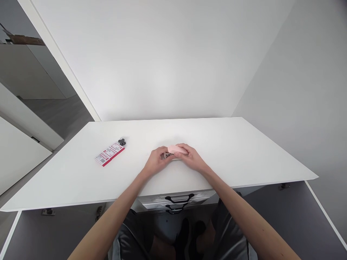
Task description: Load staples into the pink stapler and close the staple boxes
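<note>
Both hands meet over the middle of the white desktop. My right hand (191,159) is closed around a smooth, rounded pink piece (176,149), with the thumb along its near side. To the left of it, my left hand (157,159) grips a small light-coloured object with dark markings (168,155), just below the pink piece. Fingers cover much of both, so whether they are joined as one thing I cannot tell. Off to the left lies a white card with red edging and print (110,154). A small dark, lobed object (121,141) sits at its upper right corner.
The white desktop (233,151) ends at a pale wall behind and one on the right. Drawers with black handles (179,198) stand below the front edge, between my legs. On the left, a door opening shows a floor and a low cabinet (29,72).
</note>
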{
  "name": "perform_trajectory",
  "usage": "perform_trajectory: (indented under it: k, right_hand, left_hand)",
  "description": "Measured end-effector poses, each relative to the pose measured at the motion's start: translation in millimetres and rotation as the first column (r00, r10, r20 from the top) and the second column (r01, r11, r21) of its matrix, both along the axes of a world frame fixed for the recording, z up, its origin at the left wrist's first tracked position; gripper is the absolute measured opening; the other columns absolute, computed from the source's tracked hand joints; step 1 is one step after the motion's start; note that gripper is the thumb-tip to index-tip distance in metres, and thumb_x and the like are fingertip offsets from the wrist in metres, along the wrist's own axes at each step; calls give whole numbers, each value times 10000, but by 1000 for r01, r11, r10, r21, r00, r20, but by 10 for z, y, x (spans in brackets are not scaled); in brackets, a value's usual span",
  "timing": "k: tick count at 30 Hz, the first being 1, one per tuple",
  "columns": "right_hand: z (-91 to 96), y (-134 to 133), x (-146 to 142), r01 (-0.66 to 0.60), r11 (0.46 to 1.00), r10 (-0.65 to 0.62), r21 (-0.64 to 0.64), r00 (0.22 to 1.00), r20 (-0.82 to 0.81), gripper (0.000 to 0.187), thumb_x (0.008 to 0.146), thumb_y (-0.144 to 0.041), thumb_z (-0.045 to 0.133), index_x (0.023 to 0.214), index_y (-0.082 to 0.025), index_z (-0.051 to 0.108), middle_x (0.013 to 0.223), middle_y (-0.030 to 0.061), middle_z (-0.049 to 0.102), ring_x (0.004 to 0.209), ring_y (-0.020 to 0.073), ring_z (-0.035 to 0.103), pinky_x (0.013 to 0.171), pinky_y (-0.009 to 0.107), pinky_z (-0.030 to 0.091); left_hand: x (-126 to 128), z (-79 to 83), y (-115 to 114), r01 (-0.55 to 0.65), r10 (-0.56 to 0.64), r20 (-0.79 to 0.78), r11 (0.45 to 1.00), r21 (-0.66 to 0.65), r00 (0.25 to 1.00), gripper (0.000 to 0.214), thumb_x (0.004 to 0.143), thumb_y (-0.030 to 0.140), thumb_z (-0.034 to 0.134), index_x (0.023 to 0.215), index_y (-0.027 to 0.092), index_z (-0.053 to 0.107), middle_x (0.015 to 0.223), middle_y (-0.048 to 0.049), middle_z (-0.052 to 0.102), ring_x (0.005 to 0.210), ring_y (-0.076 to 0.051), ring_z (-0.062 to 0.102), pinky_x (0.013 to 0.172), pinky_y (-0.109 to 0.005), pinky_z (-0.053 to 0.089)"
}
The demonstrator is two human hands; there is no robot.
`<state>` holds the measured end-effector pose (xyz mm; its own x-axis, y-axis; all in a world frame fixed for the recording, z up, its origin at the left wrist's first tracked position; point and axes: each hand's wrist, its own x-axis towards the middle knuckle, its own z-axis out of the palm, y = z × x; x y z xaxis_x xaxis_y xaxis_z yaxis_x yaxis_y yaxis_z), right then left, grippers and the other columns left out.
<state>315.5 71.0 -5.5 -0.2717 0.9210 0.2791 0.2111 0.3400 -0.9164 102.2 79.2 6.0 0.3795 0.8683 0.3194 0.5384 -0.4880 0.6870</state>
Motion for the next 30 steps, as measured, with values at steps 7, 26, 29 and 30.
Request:
perform_trajectory:
  k: [7, 26, 29, 30]
  right_hand:
    - [92, -27, 27, -69, 996, 64, -55, 993, -95, 365, 944, -525, 642, 1186, -255, 682, 1166, 43, 710, 1050, 238, 653, 901, 359, 530]
    - [128, -12, 93, -125, 987, 116, -100, 989, -93, 410, 940, -560, 645, 1209, -256, 703, 1146, 42, 718, 1055, 231, 645, 960, 384, 526]
    - [112, -6, 99, -130, 986, 119, -105, 987, -108, 410, 931, -549, 663, 1223, -264, 701, 1177, 44, 719, 1101, 240, 646, 981, 387, 522]
    - [106, -4, 102, -133, 986, 121, -105, 986, -114, 411, 929, -543, 668, 1230, -266, 699, 1191, 44, 719, 1116, 243, 646, 992, 392, 520]
  left_hand:
    - [14, -85, 10, 34, -34, 11, 999, 8, 999, 265, 928, 502, 688, 930, 243, 744, 952, -42, 736, 842, -202, 646, 753, -340, 508]
    - [73, -78, -101, 102, -3, -276, 932, 347, 961, 231, 1051, 423, 522, 987, 225, 622, 913, -38, 690, 857, -219, 626, 854, -399, 463]
    - [72, -71, -109, 137, -31, -293, 927, 349, 956, 215, 1066, 386, 489, 1022, 232, 633, 953, -42, 701, 891, -223, 631, 867, -396, 461]
    - [73, -72, -108, 152, -42, -303, 925, 349, 952, 218, 1071, 372, 473, 1047, 237, 643, 980, -48, 708, 915, -229, 634, 878, -401, 460]
